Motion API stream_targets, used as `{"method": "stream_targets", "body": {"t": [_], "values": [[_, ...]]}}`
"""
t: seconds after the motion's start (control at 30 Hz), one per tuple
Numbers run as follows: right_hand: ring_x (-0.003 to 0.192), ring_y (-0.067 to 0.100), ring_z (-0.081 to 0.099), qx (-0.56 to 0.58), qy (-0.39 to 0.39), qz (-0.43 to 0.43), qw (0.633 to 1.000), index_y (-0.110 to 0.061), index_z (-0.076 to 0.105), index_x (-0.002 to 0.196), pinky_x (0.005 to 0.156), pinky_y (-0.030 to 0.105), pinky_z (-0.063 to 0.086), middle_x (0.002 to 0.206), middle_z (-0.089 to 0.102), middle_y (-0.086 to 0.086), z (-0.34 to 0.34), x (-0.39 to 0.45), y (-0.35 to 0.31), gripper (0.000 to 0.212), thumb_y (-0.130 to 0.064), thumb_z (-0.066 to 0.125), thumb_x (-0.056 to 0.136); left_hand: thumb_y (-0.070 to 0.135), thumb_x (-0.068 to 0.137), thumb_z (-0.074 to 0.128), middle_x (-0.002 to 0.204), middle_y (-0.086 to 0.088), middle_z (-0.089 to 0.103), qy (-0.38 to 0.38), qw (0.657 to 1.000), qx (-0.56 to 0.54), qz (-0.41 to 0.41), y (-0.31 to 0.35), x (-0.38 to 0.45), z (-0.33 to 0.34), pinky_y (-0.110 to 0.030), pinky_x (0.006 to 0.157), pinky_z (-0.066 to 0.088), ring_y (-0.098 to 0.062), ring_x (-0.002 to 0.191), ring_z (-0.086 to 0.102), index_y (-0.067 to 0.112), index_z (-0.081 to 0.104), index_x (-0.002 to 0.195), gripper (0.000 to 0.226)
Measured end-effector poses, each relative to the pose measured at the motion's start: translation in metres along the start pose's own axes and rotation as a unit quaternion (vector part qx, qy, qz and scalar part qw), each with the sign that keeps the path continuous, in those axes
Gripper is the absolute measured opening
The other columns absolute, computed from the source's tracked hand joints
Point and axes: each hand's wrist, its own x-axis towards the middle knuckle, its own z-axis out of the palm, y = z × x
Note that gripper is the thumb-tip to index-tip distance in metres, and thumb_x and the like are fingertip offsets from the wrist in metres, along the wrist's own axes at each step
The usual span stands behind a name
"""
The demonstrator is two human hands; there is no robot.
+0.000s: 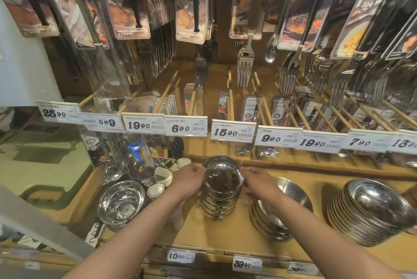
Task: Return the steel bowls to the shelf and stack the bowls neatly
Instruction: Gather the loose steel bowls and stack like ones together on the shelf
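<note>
A stack of steel bowls (220, 197) is shown standing on the wooden shelf (203, 231), taken here as the landmark stack. It is held between two hands. The left hand (188, 179) is placed against the left side of the stack, at the level of the top bowl (223, 178); its fingers are curled round the rim and wall. The right hand (259, 180) is placed against the right side at the same level, fingers likewise curled onto the rim. Both forearms are extended from the lower edge of the view toward the stack.

To the right of the stack, partly hidden under the right forearm, a wider pile of bowls (282, 208) is seen, and farther right a large tilted pile of shallow bowls (370, 208). To the left of the stack a single deep bowl (120, 203) is set, with small cups (162, 176) just behind it. Above the stack a row of price tags (233, 132) is fixed, and above these, packaged forks (244, 62) are hung on pegs.
</note>
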Motion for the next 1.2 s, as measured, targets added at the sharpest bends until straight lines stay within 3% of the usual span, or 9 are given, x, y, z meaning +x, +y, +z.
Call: {"method": "stream_targets", "body": {"t": [0.1, 0.2, 0.3, 0.47, 0.57, 0.7, 0.87, 1.03, 1.2], "values": [[0.099, 0.014, 0.069, 0.037, -0.029, 0.016, 0.999, -0.03, 0.078, 0.102, 0.058, 0.022, 0.056, 0.107, 0.076, -0.005, 0.004, -0.004, 0.001, 0.031, -0.039, 0.048, 0.1, 0.031, 0.106, 0.043, 0.094, -0.016, 0.076, -0.025, 0.999, -0.029, -0.015, -0.002, 0.002, 0.002, -0.046, 0.082, 0.063, -0.031, 0.089, 0.076, 0.014, 0.067, 0.1, 0.03], [0.098, 0.023, 0.069, 0.037, -0.016, 0.023, 0.999, -0.017, 0.071, 0.118, 0.062, 0.027, 0.058, 0.117, 0.071, 0.012, 0.008, -0.002, 0.004, 0.031, -0.03, 0.047, 0.102, 0.024, 0.105, 0.044, 0.078, -0.014, 0.077, -0.027, 0.998, -0.055, -0.029, -0.003, 0.004, 0.0, -0.044, 0.08, 0.064, -0.023, 0.071, 0.074, 0.012, 0.07, 0.098, 0.029], [0.091, 0.022, 0.068, 0.024, 0.002, 0.022, 0.999, -0.016, 0.068, 0.122, 0.062, 0.027, 0.06, 0.114, 0.07, 0.022, 0.009, -0.003, 0.003, 0.031, -0.027, 0.045, 0.104, 0.023, 0.106, 0.045, 0.073, -0.014, 0.075, -0.033, 0.998, -0.052, -0.029, 0.0, 0.004, 0.001, -0.046, 0.082, 0.063, -0.024, 0.069, 0.072, 0.01, 0.071, 0.093, 0.032], [0.087, 0.021, 0.064, 0.03, 0.01, 0.005, 1.0, -0.013, 0.069, 0.121, 0.061, 0.027, 0.06, 0.113, 0.07, 0.022, 0.01, -0.009, -0.002, 0.032, -0.026, 0.044, 0.105, 0.017, 0.103, 0.047, 0.072, -0.013, 0.074, -0.027, 0.998, -0.043, -0.021, 0.008, 0.001, -0.002, -0.042, 0.079, 0.064, -0.024, 0.067, 0.068, 0.011, 0.074, 0.087, 0.031], [0.087, 0.022, 0.064, 0.044, 0.011, 0.004, 0.999, -0.012, 0.07, 0.118, 0.065, 0.032, 0.063, 0.116, 0.068, 0.024, 0.011, -0.013, -0.005, 0.031, -0.025, 0.046, 0.105, 0.016, 0.101, 0.046, 0.077, -0.018, 0.076, -0.018, 0.999, -0.029, -0.017, 0.012, 0.0, -0.006, -0.034, 0.066, 0.062, -0.024, 0.066, 0.067, 0.008, 0.076, 0.089, 0.034], [0.082, 0.02, 0.063, 0.055, 0.02, 0.025, 0.998, -0.009, 0.074, 0.103, 0.064, 0.033, 0.064, 0.105, 0.069, 0.019, 0.011, -0.014, -0.002, 0.03, -0.021, 0.047, 0.103, 0.015, 0.101, 0.046, 0.09, -0.022, 0.077, -0.032, 0.999, -0.02, -0.017, 0.013, -0.004, -0.005, -0.028, 0.059, 0.06, -0.023, 0.067, 0.068, 0.009, 0.077, 0.089, 0.033], [0.098, 0.024, 0.066, 0.093, 0.012, 0.045, 0.995, -0.011, 0.074, 0.104, 0.073, 0.04, 0.065, 0.111, 0.071, 0.015, 0.01, -0.011, 0.005, 0.028, -0.024, 0.05, 0.102, 0.02, 0.1, 0.051, 0.069, -0.005, 0.074, -0.032, 0.998, -0.051, -0.027, 0.01, -0.005, -0.006, -0.029, 0.061, 0.06, -0.018, 0.064, 0.069, 0.017, 0.075, 0.086, 0.028], [0.101, 0.019, 0.063, 0.116, 0.02, 0.05, 0.992, -0.017, 0.069, 0.095, 0.065, 0.031, 0.062, 0.109, 0.066, 0.007, 0.001, -0.019, 0.004, 0.018, -0.03, 0.056, 0.099, 0.028, 0.101, 0.051, 0.074, -0.001, 0.073, -0.019, 0.998, -0.057, -0.022, 0.007, -0.018, -0.011, -0.044, 0.084, 0.061, -0.02, 0.073, 0.066, 0.018, 0.072, 0.083, 0.029], [0.098, 0.021, 0.07, 0.19, 0.081, 0.063, 0.976, -0.02, 0.07, 0.1, 0.075, 0.036, 0.064, 0.104, 0.072, 0.007, -0.045, -0.049, 0.022, 0.013, -0.026, 0.059, 0.099, 0.023, 0.099, 0.054, 0.068, 0.003, 0.075, 0.059, 0.996, -0.063, 0.016, -0.006, -0.037, -0.015, -0.032, 0.059, 0.059, -0.011, 0.062, 0.071, 0.021, 0.069, 0.088, 0.018]]}}
